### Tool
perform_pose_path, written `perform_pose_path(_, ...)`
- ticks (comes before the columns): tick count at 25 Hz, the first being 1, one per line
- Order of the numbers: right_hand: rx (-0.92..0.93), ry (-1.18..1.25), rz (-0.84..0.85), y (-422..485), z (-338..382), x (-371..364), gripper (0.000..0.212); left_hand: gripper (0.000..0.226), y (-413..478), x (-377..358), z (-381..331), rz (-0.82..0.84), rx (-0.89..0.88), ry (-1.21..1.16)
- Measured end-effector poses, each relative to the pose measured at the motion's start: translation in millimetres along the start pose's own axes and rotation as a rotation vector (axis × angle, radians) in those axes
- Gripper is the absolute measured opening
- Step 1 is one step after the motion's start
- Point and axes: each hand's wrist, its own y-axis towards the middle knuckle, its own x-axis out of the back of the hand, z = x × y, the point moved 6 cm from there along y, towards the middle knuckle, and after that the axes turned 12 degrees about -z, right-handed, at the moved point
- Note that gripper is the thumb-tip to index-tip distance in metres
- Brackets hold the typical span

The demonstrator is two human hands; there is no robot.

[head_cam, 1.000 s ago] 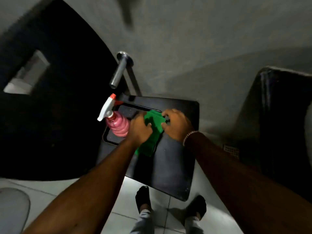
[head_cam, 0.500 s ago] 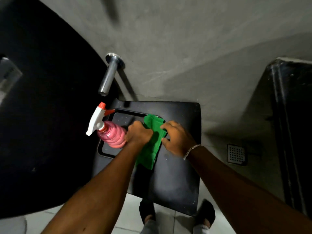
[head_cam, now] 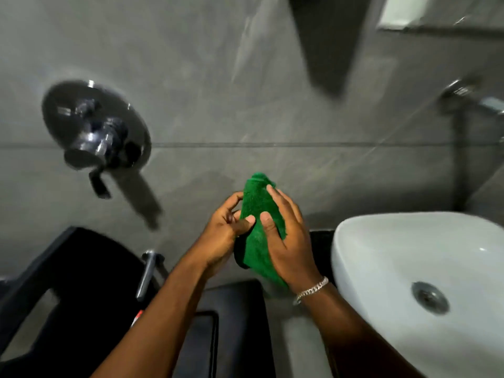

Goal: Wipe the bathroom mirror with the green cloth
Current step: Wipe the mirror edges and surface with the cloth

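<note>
Grey tiled wall (head_cam: 245,105); white basin (head_cam: 381,255) empty; both hands grip green cloth (head_cam: 256,211).

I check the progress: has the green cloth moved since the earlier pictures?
Yes. The cloth is lifted off the black stand, held in both hands before the wall, left of the basin.

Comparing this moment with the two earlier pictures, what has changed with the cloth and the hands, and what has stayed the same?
The green cloth has been lifted off the black stand, where it lay beside the pink spray bottle, and is now bunched in the air between the left hand and right hand. The view has swung up and right, bringing in the white basin. Both hands are still on the cloth.
</note>
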Motion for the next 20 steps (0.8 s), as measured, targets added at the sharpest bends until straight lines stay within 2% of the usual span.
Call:
perform_pose_path(2,0.115,0.009,-0.201,45.5,39.3,59.9,0.042,0.041,6.4,-60.3,-62.4,0.035,-0.189,0.096)
perform_pose_path(4,0.241,-0.029,-0.370,86.7,75.9,117.4,0.039,0.039,10.4,-117.2,-120.8,-0.004,-0.407,0.220)
perform_pose_path(6,0.352,-0.065,-0.469,127.8,107.0,170.4,0.038,0.038,14.5,-176.2,-173.6,-0.045,-0.610,0.297)
perform_pose_path(9,0.489,-0.121,-0.593,181.0,140.9,248.0,0.037,0.049,17.8,-264.4,-234.0,-0.070,-0.848,0.390)
perform_pose_path(13,0.643,-0.182,-0.676,261.6,162.6,359.1,0.035,0.062,27.4,-389.0,-286.5,-0.086,-1.075,0.400)
perform_pose_path(17,0.780,-0.243,-0.717,337.3,186.5,448.0,0.033,0.049,41.4,-492.1,-340.2,-0.177,-1.359,0.317)
perform_pose_path(20,0.853,-0.282,-0.743,392.8,206.5,506.8,0.031,0.033,58.2,-560.7,-372.6,-0.282,-1.535,0.401)
